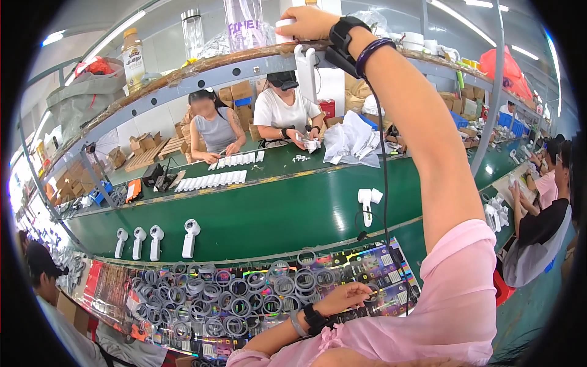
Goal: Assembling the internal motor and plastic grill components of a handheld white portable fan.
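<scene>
My right arm stretches up to the raised shelf, and my right hand point(310, 23) closes its fingers on a small white rounded piece point(284, 25); its kind is not clear. Low over the bench, my left hand point(346, 297) has its fingers curled at a grey ring point(372, 290), seemingly pinching its edge. Many more grey rings point(237, 286) lie spread and overlapping to the left, on shiny printed sheets point(391, 275). On the green belt beyond stand white handheld devices with round heads point(191, 235), and another white device point(367, 205) lies further right.
The shelf edge point(208, 66) crosses above the green belt point(287, 211). A clear plastic container point(244, 24) and a bottle point(132, 61) stand on it. A black cable point(384, 177) hangs from my right wrist. Two people sit across the belt; others work at both sides.
</scene>
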The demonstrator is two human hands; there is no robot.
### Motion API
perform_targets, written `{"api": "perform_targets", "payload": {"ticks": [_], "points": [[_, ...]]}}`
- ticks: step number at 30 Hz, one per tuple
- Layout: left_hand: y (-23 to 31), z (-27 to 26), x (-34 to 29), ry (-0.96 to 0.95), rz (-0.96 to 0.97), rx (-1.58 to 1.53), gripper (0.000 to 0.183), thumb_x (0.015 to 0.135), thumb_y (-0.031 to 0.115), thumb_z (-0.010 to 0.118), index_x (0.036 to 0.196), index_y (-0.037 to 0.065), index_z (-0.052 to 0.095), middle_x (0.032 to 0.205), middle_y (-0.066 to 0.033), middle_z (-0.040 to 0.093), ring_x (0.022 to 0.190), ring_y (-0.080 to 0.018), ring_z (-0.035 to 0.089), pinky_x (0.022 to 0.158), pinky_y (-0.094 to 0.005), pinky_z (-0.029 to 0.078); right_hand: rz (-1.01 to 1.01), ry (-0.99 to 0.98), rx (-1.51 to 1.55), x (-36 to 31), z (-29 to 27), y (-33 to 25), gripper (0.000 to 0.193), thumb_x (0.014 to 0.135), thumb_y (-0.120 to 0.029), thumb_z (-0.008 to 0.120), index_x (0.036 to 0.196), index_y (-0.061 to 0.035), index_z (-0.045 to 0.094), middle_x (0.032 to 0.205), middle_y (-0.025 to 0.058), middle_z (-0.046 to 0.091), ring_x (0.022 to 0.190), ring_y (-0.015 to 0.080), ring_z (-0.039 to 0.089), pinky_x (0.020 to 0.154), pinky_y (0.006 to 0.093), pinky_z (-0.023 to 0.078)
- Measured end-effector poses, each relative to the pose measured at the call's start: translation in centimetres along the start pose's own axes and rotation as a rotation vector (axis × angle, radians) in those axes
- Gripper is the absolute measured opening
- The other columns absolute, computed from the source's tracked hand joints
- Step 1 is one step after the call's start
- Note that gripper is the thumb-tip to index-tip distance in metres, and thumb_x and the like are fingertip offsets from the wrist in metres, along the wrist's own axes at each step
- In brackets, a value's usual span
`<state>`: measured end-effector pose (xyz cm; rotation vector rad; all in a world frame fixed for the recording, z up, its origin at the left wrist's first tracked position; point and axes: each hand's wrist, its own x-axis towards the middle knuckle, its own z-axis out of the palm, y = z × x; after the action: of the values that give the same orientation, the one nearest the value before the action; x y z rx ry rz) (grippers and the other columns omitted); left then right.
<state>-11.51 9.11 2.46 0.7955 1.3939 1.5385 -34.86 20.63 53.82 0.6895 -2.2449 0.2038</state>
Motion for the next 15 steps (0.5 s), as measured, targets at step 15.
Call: {"api": "perform_targets", "payload": {"ticks": [15], "points": [[-0.5, -0.1, -0.7, 0.103, -0.045, -0.058, 0.024, 0.097, 0.022, 0.056, 0.115, 0.007, 0.059, 0.100, -0.0003, 0.063, 0.087, -0.0081, 0.060, 0.075, -0.0231, 0.050, -0.404, -0.107, 0.107, -23.5, -6.3, -6.1, 0.025, 0.090, -0.022, 0.059, 0.106, -0.0036, 0.064, 0.112, 0.0149, 0.061, 0.108, 0.0316, 0.056, 0.095, 0.0389, 0.042]]}}
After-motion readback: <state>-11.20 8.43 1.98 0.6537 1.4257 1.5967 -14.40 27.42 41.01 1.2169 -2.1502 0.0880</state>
